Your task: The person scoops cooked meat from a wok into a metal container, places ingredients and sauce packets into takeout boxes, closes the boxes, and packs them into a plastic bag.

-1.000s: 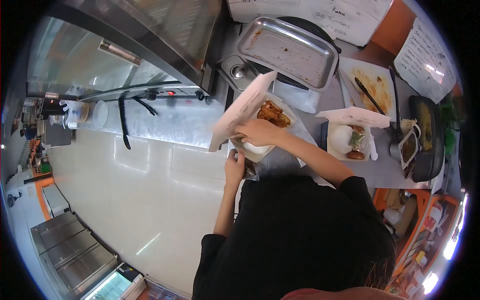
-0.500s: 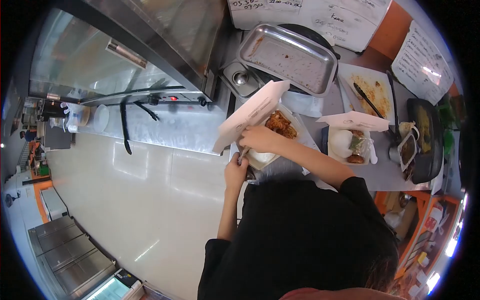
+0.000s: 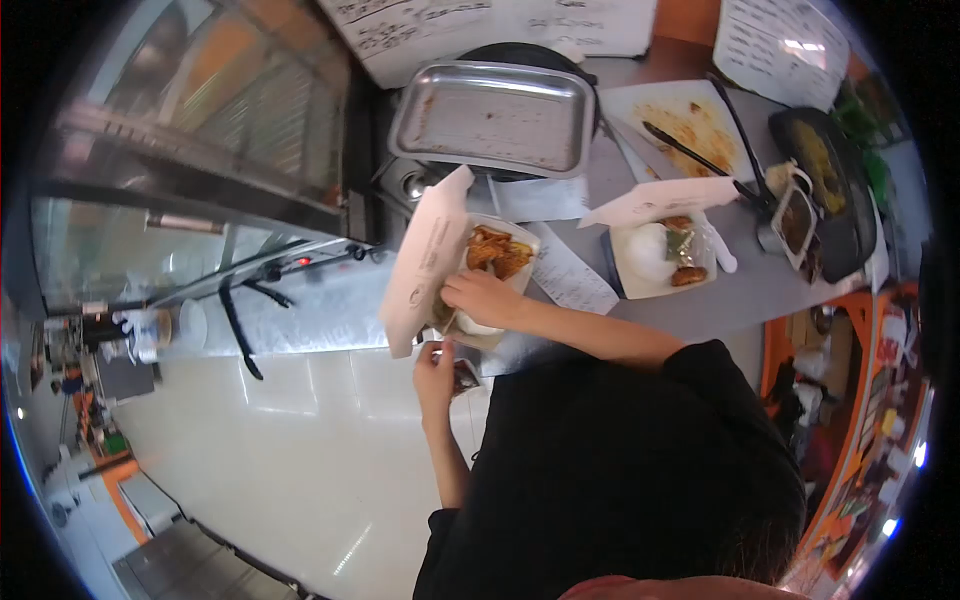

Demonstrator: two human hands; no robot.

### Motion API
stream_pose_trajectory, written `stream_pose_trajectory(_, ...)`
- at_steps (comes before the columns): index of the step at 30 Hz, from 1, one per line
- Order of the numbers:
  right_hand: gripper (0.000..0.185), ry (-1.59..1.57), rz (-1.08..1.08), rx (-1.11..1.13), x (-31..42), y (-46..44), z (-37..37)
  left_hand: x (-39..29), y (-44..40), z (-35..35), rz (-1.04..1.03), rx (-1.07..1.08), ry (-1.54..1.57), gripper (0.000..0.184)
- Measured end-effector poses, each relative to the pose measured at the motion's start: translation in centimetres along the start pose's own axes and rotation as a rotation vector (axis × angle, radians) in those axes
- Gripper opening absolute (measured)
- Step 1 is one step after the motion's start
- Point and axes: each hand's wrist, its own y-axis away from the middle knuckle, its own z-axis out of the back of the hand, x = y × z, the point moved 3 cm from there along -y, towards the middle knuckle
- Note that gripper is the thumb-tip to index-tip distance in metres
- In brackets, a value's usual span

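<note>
An open paper meal box (image 3: 530, 236) stands in front of me, its printed lid (image 3: 428, 255) raised on the left. Browned fried food (image 3: 497, 252) fills its far part, and something white lies nearer me. My right hand (image 3: 485, 298) reaches into the box's near left corner with its fingers pressed together; what they hold is hidden. Below that corner, my left hand (image 3: 433, 375) is closed, with a small clear packet of dark red sauce (image 3: 465, 378) at its fingers. A second open box (image 3: 620, 262) on the right contains white rice (image 3: 650, 250), browned pieces and a clear wrapped bag.
A soiled steel tray (image 3: 500, 115) is at the back, beside a stained cutting board (image 3: 690, 120) with black-handled tongs (image 3: 690, 150). A printed receipt (image 3: 575, 275) lies between the boxes. At left stands a glass-fronted cabinet (image 3: 190, 230); a black container (image 3: 830, 200) sits far right.
The view has turned, shifting the counter leftward. My right hand has gone deeper into the box corner, and my left hand has come apart from it, with the sauce packet now showing more.
</note>
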Motion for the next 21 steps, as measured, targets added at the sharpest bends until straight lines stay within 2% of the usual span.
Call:
stream_pose_trajectory(2, 0.01, -0.092, 0.026, -0.03, -0.1, -0.6, 0.5, -0.9, 0.4, 0.4, -0.11, -0.147, 0.015, 0.025)
stream_pose_trajectory(3, 0.01, -0.07, -0.004, 0.029, -0.3, -0.4, 0.8, -1.4, 0.5, 0.8, -0.162, -0.229, 0.022, 0.025)
stream_pose_trajectory(6, 0.009, -0.202, -0.165, -0.085, 0.1, 0.1, 3.8, -3.3, 0.7, 0.8, -0.345, -0.432, -0.329, 0.032)
stream_pose_trajectory(7, 0.009, -0.246, -0.215, -0.151, 0.1, 0.0, 4.3, -4.0, 0.5, 0.8, -0.298, -0.344, -0.409, 0.037)
stream_pose_trajectory(9, 0.01, -0.332, -0.321, -0.286, -0.3, -0.2, 5.1, -4.1, -0.1, 0.1, -0.332, -0.297, -0.464, 0.034)
stream_pose_trajectory(10, 0.009, -0.282, -0.247, -0.271, -0.2, -0.7, 5.3, -4.0, -0.3, -0.3, -0.355, -0.271, -0.492, 0.032)
stream_pose_trajectory(11, 0.009, -0.227, -0.175, -0.259, -0.1, -1.2, 5.6, -3.7, -0.6, -0.6, -0.329, -0.249, -0.527, 0.02)
stream_pose_trajectory(15, 0.008, -0.089, 0.066, -0.11, 1.1, -2.1, 4.5, -3.4, -0.7, -1.3, -0.398, -0.311, -0.549, 0.009)
stream_pose_trajectory(17, 0.012, -0.066, 0.096, 0.037, 0.5, -1.7, 0.1, -3.1, -0.4, -1.5, -0.45, -0.329, -0.592, 0.006)
stream_pose_trajectory(18, 0.013, -0.048, 0.099, 0.112, 0.2, -1.3, -1.6, -3.5, 0.1, -1.2, -0.477, -0.349, -0.522, 0.005)
stream_pose_trajectory(20, 0.017, -0.004, 0.142, 0.115, 0.1, -0.5, -1.6, -5.1, 1.5, -0.5, -0.543, -0.365, -0.37, 0.002)
stream_pose_trajectory(21, 0.019, 0.022, 0.162, 0.113, 0.0, -0.1, -1.4, -5.6, 2.1, 0.1, -0.498, -0.351, -0.23, 0.006)
